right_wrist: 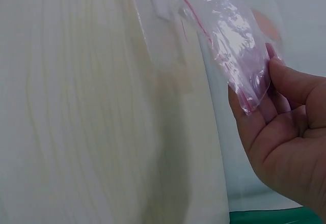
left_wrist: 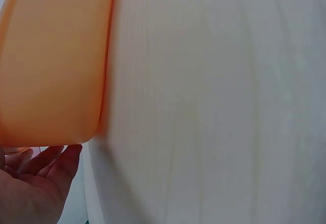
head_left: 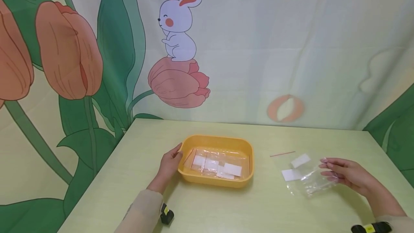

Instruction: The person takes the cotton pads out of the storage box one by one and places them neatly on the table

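Observation:
A yellow plastic tray (head_left: 216, 181) stands on the table, and inside it lie several clear zip bags (head_left: 211, 164) with white paper pieces and red seal lines. At the tray's left end my left hand (head_left: 169, 164) holds the rim; the left wrist view shows its fingers (left_wrist: 66, 168) against the tray's end wall (left_wrist: 51, 81). Right of the tray, my right hand (head_left: 350, 173) pinches clear zip bags (head_left: 318, 181) by one edge between thumb and fingers. Two white pieces (head_left: 300, 160) show in these bags. The right wrist view shows their crinkled plastic (right_wrist: 237, 40) close up.
The pale wood-grain table (head_left: 258, 208) reaches back to a cloth backdrop (head_left: 242, 46) printed with tulips and a rabbit. Bare tabletop lies between the tray and the right hand. A small black device with a yellow label (head_left: 166, 214) sits at the left wrist.

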Demonstrator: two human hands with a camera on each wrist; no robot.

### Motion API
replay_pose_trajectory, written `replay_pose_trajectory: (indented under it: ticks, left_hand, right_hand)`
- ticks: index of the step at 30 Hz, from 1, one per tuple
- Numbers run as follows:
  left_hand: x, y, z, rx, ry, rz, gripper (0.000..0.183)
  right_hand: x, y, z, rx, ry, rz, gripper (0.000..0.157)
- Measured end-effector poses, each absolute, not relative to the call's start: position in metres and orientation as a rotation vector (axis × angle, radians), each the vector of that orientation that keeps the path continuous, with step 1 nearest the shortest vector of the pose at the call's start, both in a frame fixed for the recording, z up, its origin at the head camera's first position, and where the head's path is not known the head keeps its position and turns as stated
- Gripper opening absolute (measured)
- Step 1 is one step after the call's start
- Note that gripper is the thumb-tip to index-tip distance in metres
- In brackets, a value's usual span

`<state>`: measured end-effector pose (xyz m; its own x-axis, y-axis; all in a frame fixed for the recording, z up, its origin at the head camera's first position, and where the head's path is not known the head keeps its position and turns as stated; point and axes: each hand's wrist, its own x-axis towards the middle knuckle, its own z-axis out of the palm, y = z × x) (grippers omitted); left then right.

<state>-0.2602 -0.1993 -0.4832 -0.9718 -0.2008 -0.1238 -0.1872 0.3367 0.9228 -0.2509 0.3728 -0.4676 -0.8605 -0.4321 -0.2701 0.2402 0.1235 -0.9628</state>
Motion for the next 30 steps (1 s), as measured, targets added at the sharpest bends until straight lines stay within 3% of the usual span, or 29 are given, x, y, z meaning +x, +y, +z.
replay_pose_trajectory:
  ticks: [30]
  left_hand:
    - [-0.262,-0.201,-0.485,0.372,-2.568,-1.742,0.048]
  right_hand:
    - [-0.252,0.395,-0.488,0.13,2.013,-1.738,0.025]
